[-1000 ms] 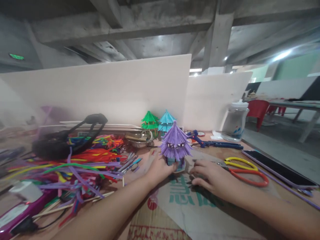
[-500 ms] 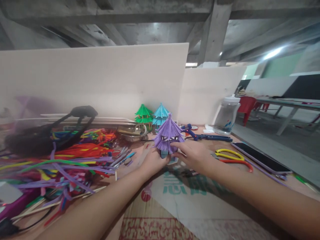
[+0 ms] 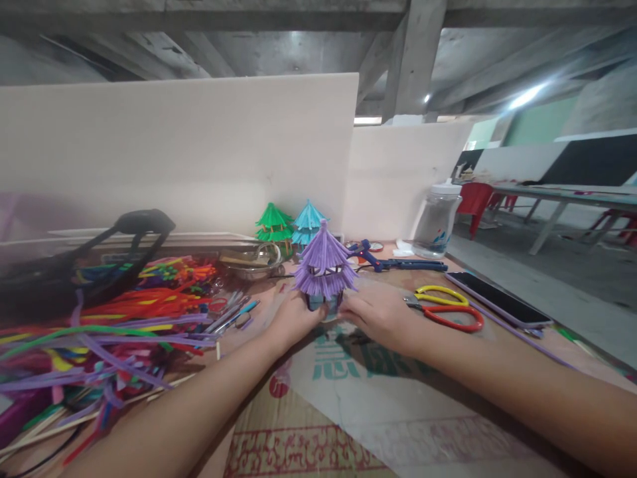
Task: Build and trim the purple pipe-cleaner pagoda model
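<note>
A small purple pagoda (image 3: 324,259) with two fringed roof tiers stands upright in front of me, its base low between my hands. My left hand (image 3: 297,318) grips the base from the left, thumb at its front. On the other side, my right hand (image 3: 381,315) has its fingers closed at the base's right edge. The fingers behind the base are hidden. Behind it stand a green pagoda (image 3: 273,226) and a light blue pagoda (image 3: 307,222).
Fuzzy coloured stems (image 3: 144,305) and a dark bag-like object (image 3: 64,272) fill the left. A metal bowl (image 3: 253,260) sits behind. Scissors (image 3: 448,318), a phone (image 3: 497,299), a blue glue gun (image 3: 371,255) and a bottle (image 3: 436,222) are at right.
The whole view has shifted, so things appear further left. My right hand has moved down from the purple pagoda's lower roof to its base.
</note>
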`<state>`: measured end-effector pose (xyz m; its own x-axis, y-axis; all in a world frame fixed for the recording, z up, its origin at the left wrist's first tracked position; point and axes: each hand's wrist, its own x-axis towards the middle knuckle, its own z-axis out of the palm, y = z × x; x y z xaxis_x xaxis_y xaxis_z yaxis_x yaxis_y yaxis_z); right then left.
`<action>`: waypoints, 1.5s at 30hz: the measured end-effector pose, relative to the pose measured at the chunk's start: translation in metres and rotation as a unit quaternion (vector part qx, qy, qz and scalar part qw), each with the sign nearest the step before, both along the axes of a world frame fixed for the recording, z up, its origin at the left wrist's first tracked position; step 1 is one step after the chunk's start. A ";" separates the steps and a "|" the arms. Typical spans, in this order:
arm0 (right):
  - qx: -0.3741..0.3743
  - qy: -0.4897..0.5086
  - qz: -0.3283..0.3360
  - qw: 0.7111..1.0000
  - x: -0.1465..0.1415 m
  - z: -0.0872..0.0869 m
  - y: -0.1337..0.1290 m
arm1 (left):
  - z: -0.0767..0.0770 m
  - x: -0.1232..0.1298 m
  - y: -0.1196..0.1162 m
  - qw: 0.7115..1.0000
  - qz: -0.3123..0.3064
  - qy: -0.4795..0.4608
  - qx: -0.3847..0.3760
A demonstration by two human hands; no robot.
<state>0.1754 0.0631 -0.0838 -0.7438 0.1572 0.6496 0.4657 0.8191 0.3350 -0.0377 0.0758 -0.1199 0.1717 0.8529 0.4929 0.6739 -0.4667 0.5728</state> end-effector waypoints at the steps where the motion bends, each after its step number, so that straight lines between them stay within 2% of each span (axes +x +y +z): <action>1: -0.010 -0.025 0.004 1.000 0.005 -0.002 -0.003 | 0.000 0.000 0.000 1.000 0.000 0.001 -0.002; 5: -0.067 -0.068 -0.004 0.995 0.029 -0.007 -0.012 | 0.000 -0.001 0.000 1.000 0.009 0.007 0.021; 8: -0.162 -0.078 -0.001 0.984 0.044 -0.005 -0.011 | 0.001 -0.002 0.000 1.000 0.010 0.012 0.024; 12: -0.262 -0.118 0.011 0.958 0.049 -0.006 -0.005 | 0.003 -0.003 -0.001 0.999 0.020 0.026 0.003; 14: -0.260 -0.109 0.005 0.959 0.046 -0.011 -0.002 | 0.004 -0.003 -0.001 0.999 0.017 0.031 0.004; 20: -0.152 -0.142 -0.035 0.978 0.036 -0.022 0.002 | 0.004 -0.003 -0.001 1.000 -0.013 0.008 0.024; 23: -0.148 -0.142 -0.049 0.978 0.036 -0.021 0.002 | 0.002 -0.005 0.000 0.999 -0.016 -0.001 0.048; 27: -0.136 -0.105 -0.060 0.983 0.040 -0.021 -0.002 | 0.000 -0.007 0.000 0.999 0.012 0.021 0.031; 30: -0.181 -0.050 -0.051 0.981 0.041 -0.020 -0.008 | -0.001 -0.007 0.000 0.999 -0.007 0.018 0.038; 35: -0.284 -0.005 -0.075 0.956 0.035 -0.008 -0.018 | 0.001 -0.005 -0.003 0.999 -0.029 0.014 0.033; 39: -0.361 0.022 -0.049 0.931 0.029 -0.001 -0.029 | 0.004 -0.003 -0.003 0.999 -0.053 -0.001 0.006; 42: -0.397 0.059 -0.032 0.915 0.022 0.000 -0.038 | 0.002 -0.003 -0.002 0.998 -0.051 -0.042 -0.014; 45: -0.458 0.122 -0.033 0.880 0.017 -0.004 -0.040 | -0.002 -0.003 -0.001 0.995 -0.035 -0.089 -0.008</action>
<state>0.1924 0.0227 -0.0881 -0.5703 0.7346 0.3675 0.4886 0.6630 -0.5672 -0.0412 0.0749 -0.1215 0.1433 0.8500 0.5069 0.5272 -0.4990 0.6878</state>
